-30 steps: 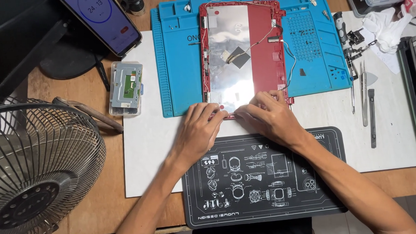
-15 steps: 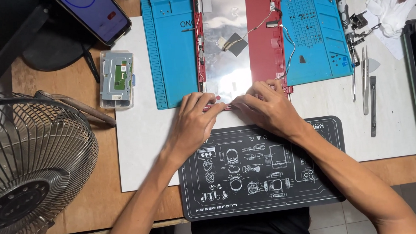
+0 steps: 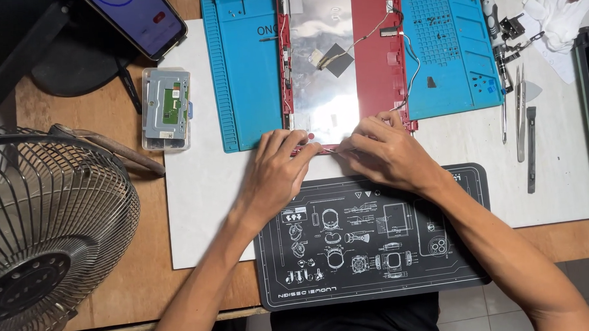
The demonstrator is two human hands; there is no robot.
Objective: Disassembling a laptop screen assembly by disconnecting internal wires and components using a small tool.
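Left hand [image 3: 276,169] fingertips pressing near edge of red device shell [image 3: 375,49], not gripping. Shell lies on blue mat [image 3: 244,75], far centre of tabletop [image 3: 203,189]. Right hand [image 3: 386,151] pinches a thin wire at that edge.

A smartphone [image 3: 136,20] lies tilted at the tabletop's [image 3: 113,259] far left, its lit screen dark blue with a small red dot

Glossy silver foil panel [image 3: 323,65] in red plastic shell [image 3: 376,56], matt blue rubbery mat [image 3: 244,75]
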